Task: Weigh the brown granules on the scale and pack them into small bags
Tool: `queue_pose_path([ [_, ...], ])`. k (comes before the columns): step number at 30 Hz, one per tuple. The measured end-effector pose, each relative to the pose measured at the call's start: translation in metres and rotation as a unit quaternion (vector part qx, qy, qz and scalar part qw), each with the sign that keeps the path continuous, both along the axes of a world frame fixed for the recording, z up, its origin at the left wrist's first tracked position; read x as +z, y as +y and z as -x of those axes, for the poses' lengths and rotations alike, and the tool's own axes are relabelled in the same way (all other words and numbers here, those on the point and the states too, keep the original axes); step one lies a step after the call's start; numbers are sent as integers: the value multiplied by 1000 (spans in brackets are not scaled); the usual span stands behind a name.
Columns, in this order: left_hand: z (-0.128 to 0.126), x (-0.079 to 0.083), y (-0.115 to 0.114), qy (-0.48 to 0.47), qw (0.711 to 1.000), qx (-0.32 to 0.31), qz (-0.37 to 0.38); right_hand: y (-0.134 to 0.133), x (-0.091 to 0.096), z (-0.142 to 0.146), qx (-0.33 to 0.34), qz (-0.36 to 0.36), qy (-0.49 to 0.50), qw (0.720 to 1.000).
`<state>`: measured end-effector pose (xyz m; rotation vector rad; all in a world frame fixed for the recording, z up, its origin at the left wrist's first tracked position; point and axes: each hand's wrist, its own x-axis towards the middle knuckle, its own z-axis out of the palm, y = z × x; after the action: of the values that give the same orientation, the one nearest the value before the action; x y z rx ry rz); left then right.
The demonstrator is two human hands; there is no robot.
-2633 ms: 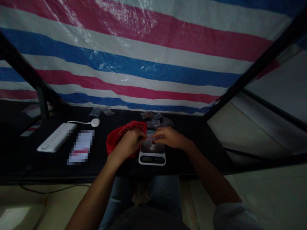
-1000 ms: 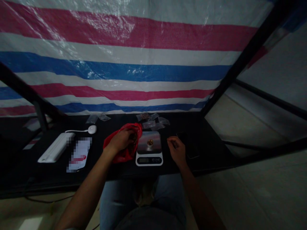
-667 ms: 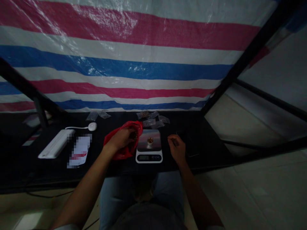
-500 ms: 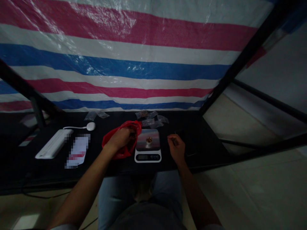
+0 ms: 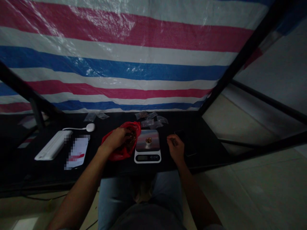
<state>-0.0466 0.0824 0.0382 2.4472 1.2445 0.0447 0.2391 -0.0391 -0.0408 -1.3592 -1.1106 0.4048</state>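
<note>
My left hand [image 5: 116, 138] reaches into the open red plastic bag [image 5: 114, 153] on the dark table, its fingers curled among small brown pieces inside. Right of the bag stands a white kitchen scale [image 5: 147, 149] with a small cup [image 5: 148, 141] of brown pieces on its plate. Beside the scale my right hand [image 5: 176, 147] rests on the table, fingers pinched together; what it holds is too small to make out.
Several small clear bags [image 5: 151, 118] lie behind the scale, two more clear bags [image 5: 96, 116] further left. A white flat device [image 5: 52, 149] with a corded puck [image 5: 90, 127] and a white packet [image 5: 76, 152] lie at the left. Black frame bars [image 5: 230, 73] and a striped tarp [image 5: 120, 64] enclose the table.
My right hand has left the scale and moved right onto the table. My left hand has gone from the scale's edge deeper into the red bag.
</note>
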Motion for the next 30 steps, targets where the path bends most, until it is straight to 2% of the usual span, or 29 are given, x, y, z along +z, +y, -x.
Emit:
queue_pose_path([
  [6, 3, 8, -1, -6, 1000, -17, 5, 1, 0, 0, 6, -6, 1, 1000],
  [10, -4, 10, -4, -46, 997, -51, 20, 2, -2, 0, 1, 1, 1, 1000],
  [16, -34, 28, -17, -117, 983, -136, -29, 2, -5, -1, 14, 2, 3, 1000],
  [21, -61, 33, -30, -117, 972, -201, -4, 1, -2, -1, 9, 8, 5, 1000],
  [25, -68, 31, -31, -91, 974, -205, -18, 0, 0, 0, 11, 11, 7, 1000],
  [30, -68, 37, -30, -96, 973, -210, 1, 2, -2, -1, 13, 3, 11, 1000],
])
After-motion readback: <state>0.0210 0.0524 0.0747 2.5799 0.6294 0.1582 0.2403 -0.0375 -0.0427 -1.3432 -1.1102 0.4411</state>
